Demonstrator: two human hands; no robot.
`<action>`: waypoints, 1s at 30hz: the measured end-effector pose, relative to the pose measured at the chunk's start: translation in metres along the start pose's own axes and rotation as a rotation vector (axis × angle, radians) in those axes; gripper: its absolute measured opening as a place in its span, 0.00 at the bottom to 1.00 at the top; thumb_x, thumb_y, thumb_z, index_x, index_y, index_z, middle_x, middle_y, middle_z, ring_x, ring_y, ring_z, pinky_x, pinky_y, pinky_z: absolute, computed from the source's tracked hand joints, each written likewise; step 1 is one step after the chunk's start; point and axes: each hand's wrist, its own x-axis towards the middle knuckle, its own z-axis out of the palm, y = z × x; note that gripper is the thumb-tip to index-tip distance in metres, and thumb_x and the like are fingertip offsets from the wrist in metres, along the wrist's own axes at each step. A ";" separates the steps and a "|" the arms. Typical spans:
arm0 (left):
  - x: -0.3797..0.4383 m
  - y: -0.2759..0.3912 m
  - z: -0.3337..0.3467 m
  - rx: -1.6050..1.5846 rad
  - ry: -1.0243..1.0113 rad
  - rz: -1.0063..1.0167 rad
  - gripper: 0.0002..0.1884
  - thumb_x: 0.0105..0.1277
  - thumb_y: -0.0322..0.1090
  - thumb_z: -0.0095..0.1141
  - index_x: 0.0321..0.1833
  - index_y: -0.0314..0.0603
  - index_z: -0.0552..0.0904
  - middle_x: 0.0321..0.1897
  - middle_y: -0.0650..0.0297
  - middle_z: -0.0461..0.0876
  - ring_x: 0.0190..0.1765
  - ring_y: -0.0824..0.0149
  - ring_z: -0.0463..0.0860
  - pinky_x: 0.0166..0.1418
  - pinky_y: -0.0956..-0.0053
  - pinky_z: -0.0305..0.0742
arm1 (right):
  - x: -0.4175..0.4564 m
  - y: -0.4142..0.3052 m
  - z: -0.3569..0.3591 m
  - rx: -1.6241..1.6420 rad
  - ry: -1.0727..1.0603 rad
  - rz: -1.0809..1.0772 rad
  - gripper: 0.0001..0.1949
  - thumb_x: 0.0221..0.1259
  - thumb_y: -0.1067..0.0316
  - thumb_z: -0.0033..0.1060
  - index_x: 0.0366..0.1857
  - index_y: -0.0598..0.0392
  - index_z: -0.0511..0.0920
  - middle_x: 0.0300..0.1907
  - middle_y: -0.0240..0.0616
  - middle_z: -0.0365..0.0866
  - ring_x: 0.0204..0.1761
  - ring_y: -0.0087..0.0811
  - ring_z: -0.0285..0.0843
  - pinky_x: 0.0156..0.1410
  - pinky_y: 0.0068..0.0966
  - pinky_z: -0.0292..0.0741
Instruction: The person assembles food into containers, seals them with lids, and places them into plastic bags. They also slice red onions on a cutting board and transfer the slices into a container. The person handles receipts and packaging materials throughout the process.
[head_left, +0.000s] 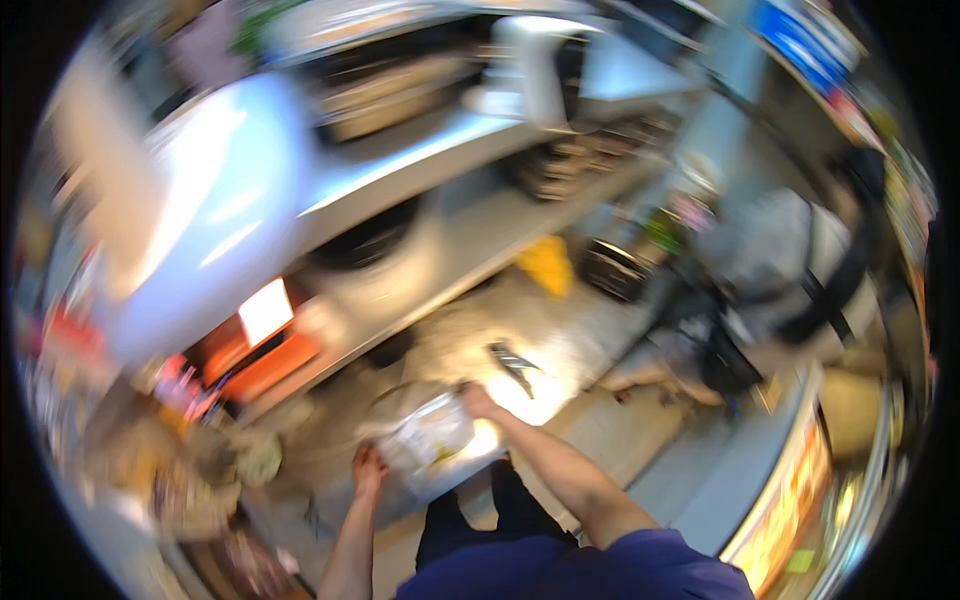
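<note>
A white plastic bag (429, 436), blurred, is stretched between my two hands in front of my legs. My left hand (369, 466) grips its near left side. At its upper right edge, my right hand (477, 400) has hold of it too. Something greenish shows at the bag's lower part, but I cannot tell what it is. Beyond my right hand, a dark flat object (516, 366) lies on the brightly lit floor (450, 330).
A metal counter (420, 169) with a lower shelf (442, 274) runs diagonally ahead. An orange object (270, 367) is beneath its left end. A yellow item (547, 264) hangs near the shelf. At right is another person (780, 262) with a black bag. Blurred bags (180, 480) crowd the left.
</note>
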 end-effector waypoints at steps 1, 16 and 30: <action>0.006 -0.008 -0.001 0.229 0.029 0.146 0.17 0.69 0.34 0.58 0.59 0.42 0.75 0.43 0.64 0.81 0.44 0.68 0.79 0.48 0.69 0.77 | 0.003 -0.026 -0.004 0.312 -0.086 0.231 0.13 0.59 0.69 0.53 0.43 0.66 0.81 0.39 0.62 0.84 0.44 0.54 0.85 0.50 0.40 0.80; -0.306 0.088 0.375 0.706 -1.109 0.350 0.26 0.73 0.47 0.49 0.68 0.38 0.72 0.62 0.57 0.78 0.61 0.59 0.79 0.65 0.63 0.75 | -0.469 -0.069 -0.274 1.130 0.617 0.344 0.17 0.57 0.67 0.60 0.51 0.58 0.73 0.53 0.34 0.71 0.50 0.23 0.70 0.53 0.23 0.70; -0.810 -0.195 0.653 0.442 -2.337 -0.731 0.38 0.76 0.65 0.33 0.77 0.43 0.61 0.74 0.56 0.66 0.75 0.55 0.66 0.76 0.57 0.62 | -0.929 -0.115 -0.422 1.220 1.940 0.529 0.44 0.48 0.82 0.47 0.78 0.50 0.54 0.69 0.39 0.67 0.66 0.33 0.69 0.65 0.30 0.72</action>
